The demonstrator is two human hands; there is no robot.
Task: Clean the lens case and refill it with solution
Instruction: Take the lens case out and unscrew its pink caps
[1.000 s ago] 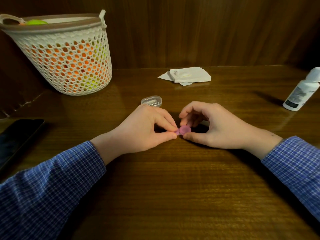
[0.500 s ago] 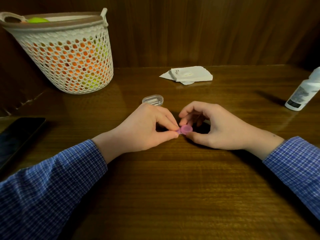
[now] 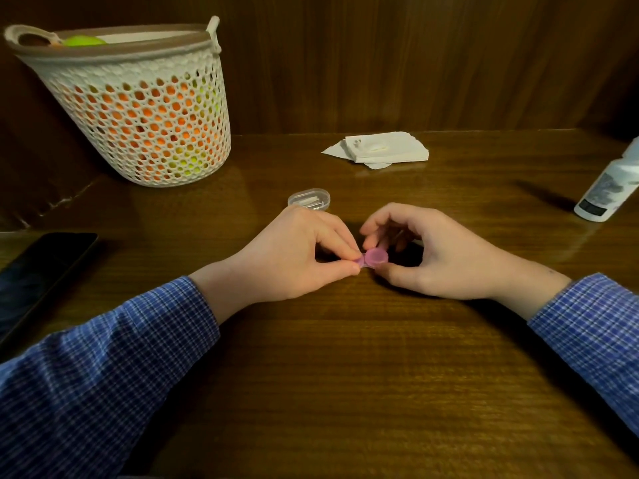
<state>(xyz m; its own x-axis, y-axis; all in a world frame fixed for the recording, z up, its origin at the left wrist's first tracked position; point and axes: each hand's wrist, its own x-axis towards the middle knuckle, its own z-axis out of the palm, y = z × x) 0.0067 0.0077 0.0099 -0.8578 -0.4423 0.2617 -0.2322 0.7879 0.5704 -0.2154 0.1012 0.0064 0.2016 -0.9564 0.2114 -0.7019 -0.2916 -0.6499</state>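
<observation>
Head view. Pink lens case (image 3: pixel 371 259): mid-table (image 3: pixel 345 375), pinched at its left end by my left hand (image 3: pixel 294 257); my right hand (image 3: pixel 435 257) curls round its right cap, thumb touching. Solution bottle (image 3: pixel 608 188): right edge. Tissues (image 3: pixel 383 150): back edge. Clear plastic container (image 3: pixel 308 198): just behind my left hand. Mesh basket (image 3: pixel 138 105): back-left corner.

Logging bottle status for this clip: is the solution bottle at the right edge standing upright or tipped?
Tilted. The solution bottle has its base on the table and leans up to the right, cap cut off by the frame edge.
</observation>
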